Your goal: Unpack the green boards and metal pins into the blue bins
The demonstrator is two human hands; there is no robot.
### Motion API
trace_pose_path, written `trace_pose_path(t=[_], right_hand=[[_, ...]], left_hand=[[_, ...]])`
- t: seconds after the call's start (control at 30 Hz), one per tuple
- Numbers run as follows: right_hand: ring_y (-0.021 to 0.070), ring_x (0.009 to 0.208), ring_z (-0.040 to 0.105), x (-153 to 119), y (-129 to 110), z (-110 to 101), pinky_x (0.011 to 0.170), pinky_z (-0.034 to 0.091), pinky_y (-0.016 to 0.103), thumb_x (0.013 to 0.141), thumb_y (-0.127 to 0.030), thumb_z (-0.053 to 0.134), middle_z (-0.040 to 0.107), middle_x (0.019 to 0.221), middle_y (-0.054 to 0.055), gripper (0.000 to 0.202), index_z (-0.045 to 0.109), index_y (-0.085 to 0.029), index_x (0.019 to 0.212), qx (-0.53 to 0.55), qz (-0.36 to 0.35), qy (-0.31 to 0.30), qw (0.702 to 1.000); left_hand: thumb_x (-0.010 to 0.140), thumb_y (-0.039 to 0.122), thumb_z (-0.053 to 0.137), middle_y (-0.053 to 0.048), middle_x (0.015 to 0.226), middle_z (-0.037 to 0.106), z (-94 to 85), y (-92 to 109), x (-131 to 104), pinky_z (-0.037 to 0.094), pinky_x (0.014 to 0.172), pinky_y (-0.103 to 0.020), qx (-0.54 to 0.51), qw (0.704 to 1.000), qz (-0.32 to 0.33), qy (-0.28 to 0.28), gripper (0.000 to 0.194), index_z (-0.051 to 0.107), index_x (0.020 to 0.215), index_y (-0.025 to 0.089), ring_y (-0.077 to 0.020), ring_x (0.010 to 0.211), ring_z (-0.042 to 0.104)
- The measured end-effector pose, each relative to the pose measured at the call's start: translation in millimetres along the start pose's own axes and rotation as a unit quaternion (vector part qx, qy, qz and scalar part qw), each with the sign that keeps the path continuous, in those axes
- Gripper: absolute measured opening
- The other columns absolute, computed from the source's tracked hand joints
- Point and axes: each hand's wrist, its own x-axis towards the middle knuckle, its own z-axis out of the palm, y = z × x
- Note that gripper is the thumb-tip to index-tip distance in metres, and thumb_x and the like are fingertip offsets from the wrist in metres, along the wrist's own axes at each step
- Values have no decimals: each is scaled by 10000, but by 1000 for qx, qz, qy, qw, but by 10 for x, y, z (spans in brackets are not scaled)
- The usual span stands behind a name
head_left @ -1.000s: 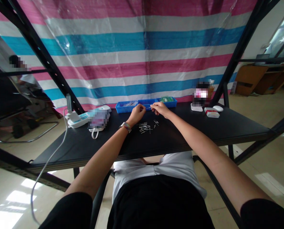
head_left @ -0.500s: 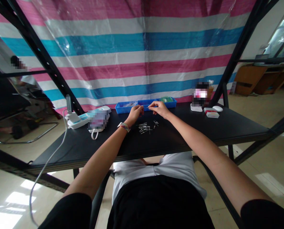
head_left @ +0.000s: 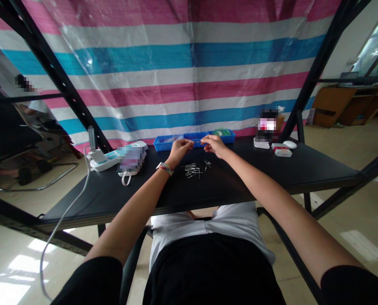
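Note:
My left hand (head_left: 181,151) and my right hand (head_left: 214,145) face each other just in front of a blue compartment tray (head_left: 160,146). A thin, small piece (head_left: 198,142) spans the gap between their fingertips, and both hands pinch it; its details are too small to tell. Clear items lie in the tray's left compartment, green ones (head_left: 221,132) in the right one. Below my hands, several thin metallic pieces (head_left: 191,170) form a loose pile on the black table (head_left: 233,182). A few more (head_left: 207,164) lie to its right.
On the left are a white power strip (head_left: 111,159) with a grey cable (head_left: 68,207) and a blurred pouch (head_left: 132,160). At right stand a small box (head_left: 281,150), a white mouse (head_left: 289,144) and a bottle (head_left: 280,118). A person (head_left: 38,103) sits far left.
My left hand has shifted slightly right, its fingers now more extended. My right fingertips have moved slightly right, and the thin piece shows between the hands.

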Motion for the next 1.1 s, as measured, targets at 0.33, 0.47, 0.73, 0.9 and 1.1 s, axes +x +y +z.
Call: trace_pose_path(t=[0.33, 0.47, 0.73, 0.9, 1.1], right_hand=[[91, 497, 619, -8, -10, 13, 469, 511, 197, 1014, -196, 651, 675, 694, -8, 197, 669, -169, 819, 10, 38, -30, 999], [95, 509, 621, 0, 10, -1, 472, 513, 200, 975, -204, 681, 685, 710, -6, 156, 673, -175, 822, 4, 36, -34, 999], [87, 523, 614, -27, -2, 22, 480, 495, 185, 848, -226, 769, 708, 744, -17, 121, 659, -196, 808, -4, 18, -32, 999], [86, 533, 615, -49, -9, 43, 469, 488, 177, 843, -211, 773, 726, 762, -13, 117, 668, -197, 792, -17, -16, -21, 1000], [85, 531, 613, -21, 30, 47, 464, 502, 184, 788, -196, 837, 720, 766, -22, 138, 702, -199, 809, -30, -31, -26, 999]], left_hand=[[664, 555, 967, -72, 775, 752, -2, -22, 8, 486, 649, -269, -7, 1000, 16, 3, 480, 766, 817, 146, -168, 735, 671], [685, 543, 960, -68, 782, 748, 2, -6, -3, 485, 650, -266, 1, 1000, 15, -2, 468, 754, 826, 147, -168, 740, 675], [877, 570, 828, -43, 747, 681, -3, 38, -12, 478, 580, -234, 8, 999, -30, -8, 445, 647, 796, 172, -142, 668, 644], [978, 561, 708, -30, 723, 626, -16, -4, -4, 461, 556, -217, 14, 997, -67, -42, 441, 626, 777, 177, -126, 636, 620], [938, 410, 711, -32, 735, 622, -12, -20, 5, 463, 563, -222, 8, 997, -63, -36, 309, 622, 765, 170, -132, 654, 622]])
